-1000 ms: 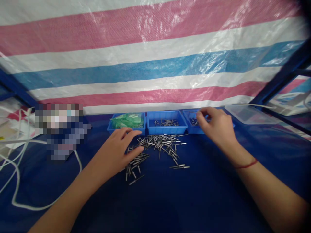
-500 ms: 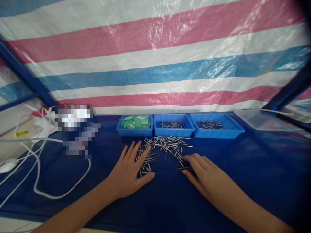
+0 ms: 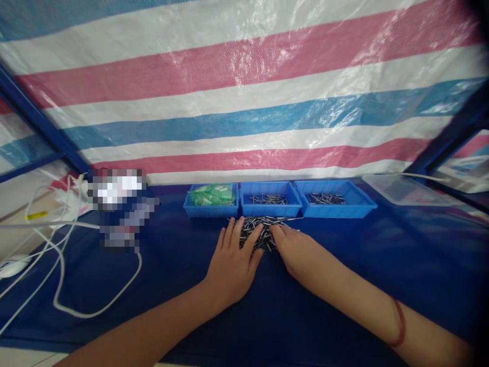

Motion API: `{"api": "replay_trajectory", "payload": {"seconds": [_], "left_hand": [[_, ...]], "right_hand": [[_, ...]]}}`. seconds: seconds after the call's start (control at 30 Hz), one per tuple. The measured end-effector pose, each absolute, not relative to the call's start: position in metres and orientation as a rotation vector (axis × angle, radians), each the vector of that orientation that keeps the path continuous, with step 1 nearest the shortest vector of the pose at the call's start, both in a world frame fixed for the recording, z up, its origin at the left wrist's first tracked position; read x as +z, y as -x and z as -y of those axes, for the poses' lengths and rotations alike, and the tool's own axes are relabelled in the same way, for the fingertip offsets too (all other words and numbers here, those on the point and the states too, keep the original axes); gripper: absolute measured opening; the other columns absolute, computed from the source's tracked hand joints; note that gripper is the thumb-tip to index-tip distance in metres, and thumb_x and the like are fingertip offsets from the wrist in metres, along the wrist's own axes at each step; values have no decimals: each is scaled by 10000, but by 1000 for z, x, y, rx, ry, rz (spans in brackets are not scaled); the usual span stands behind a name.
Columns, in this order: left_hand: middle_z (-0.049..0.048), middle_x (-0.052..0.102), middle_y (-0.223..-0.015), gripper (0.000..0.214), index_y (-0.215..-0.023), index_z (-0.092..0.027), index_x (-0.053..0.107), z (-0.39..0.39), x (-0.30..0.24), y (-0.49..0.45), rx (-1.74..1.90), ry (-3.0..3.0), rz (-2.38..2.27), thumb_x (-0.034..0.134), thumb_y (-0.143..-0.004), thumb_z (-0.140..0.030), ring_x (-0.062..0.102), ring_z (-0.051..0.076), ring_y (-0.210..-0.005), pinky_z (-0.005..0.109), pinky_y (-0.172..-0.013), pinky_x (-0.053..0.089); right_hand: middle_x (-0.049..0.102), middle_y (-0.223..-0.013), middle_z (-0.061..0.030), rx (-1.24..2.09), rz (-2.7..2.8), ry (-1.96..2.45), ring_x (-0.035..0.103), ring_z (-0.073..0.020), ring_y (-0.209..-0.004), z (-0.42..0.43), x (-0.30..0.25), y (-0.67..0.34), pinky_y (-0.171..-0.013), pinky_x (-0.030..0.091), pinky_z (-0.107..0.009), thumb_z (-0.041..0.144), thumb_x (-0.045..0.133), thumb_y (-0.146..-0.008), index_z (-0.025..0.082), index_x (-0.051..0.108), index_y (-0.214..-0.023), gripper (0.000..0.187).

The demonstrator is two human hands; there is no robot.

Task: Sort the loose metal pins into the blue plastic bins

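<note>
A pile of small metal pins (image 3: 263,224) lies on the blue cloth just in front of three blue trays. My left hand (image 3: 234,265) rests flat on the cloth, fingers stretched out and touching the pile's left side. On the pile's right side lies my right hand (image 3: 296,251), fingers extended against the pins; it holds nothing that I can see. The left tray (image 3: 212,209) holds green packets, while the middle tray (image 3: 270,209) and the right tray (image 3: 336,210) hold metal pins.
White cables (image 3: 64,285) loop over the cloth at the left. A clear plastic lid (image 3: 405,189) lies at the back right. A striped pink, white and blue tarp (image 3: 244,102) hangs behind the trays. Blue frame bars stand at both sides.
My right hand left the right tray and came down to the pins. Both hands have slid inward and pushed the spread pins into a tighter pile near the trays.
</note>
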State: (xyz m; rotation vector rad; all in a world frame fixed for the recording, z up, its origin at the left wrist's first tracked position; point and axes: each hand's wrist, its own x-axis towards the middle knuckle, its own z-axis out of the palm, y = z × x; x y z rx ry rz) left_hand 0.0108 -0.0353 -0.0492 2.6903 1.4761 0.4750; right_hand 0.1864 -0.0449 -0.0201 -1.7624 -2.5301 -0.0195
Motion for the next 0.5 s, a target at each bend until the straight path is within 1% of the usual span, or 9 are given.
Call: {"api": "replay_trajectory", "payload": {"seconds": [0.13, 0.2, 0.27, 0.33, 0.43, 0.5], "left_hand": [[93, 228, -1517, 497, -1432, -373, 298, 34, -50, -16, 588, -2660, -1531, 407, -947, -392, 146, 354, -1419, 579, -1098, 245], [94, 219, -1515, 507, -1429, -375, 304, 33, -48, -19, 653, -2628, -1545, 426, -937, -405, 140, 368, -1415, 589, -1091, 241], [99, 224, -1506, 520, -1427, -363, 313, 32, -46, -23, 702, -2595, -1535, 445, -926, -410, 143, 379, -1409, 599, -1085, 238], [114, 243, -1487, 540, -1425, -335, 325, 29, -44, -28, 757, -2566, -1518, 472, -909, -401, 161, 386, -1399, 605, -1080, 233], [131, 288, -1443, 543, -1392, -274, 388, 26, -42, -34, 869, -2532, -1502, 515, -877, -392, 210, 381, -1369, 590, -1088, 223], [134, 329, -1400, 505, -1339, -234, 455, 25, -41, -35, 928, -2515, -1472, 529, -866, -394, 258, 358, -1338, 545, -1098, 236]], "right_hand": [[645, -1050, -184, 77, 2575, 1606, 636, -254, -959, 27, -13, -186, -805, 463, -331, -19, 391, -816, 61, 529, -1123, 346], [656, -1035, -183, 156, 2588, 1526, 647, -248, -920, 19, -11, -189, -771, 461, -319, 11, 424, -814, 59, 530, -1112, 320], [676, -955, -158, 254, 2589, 1479, 657, -227, -813, 14, -8, -194, -693, 456, -296, 53, 456, -812, 74, 541, -1061, 264], [679, -843, -112, 365, 2548, 1446, 640, -195, -701, 13, -5, -199, -621, 437, -274, 88, 471, -809, 101, 549, -985, 192], [650, -731, -43, 518, 2387, 1390, 604, -162, -641, 12, -2, -208, -596, 419, -256, 98, 472, -781, 147, 554, -904, 156], [630, -697, -12, 554, 2280, 1379, 587, -148, -623, 13, -1, -213, -596, 414, -253, 104, 466, -768, 167, 562, -878, 159]]}}
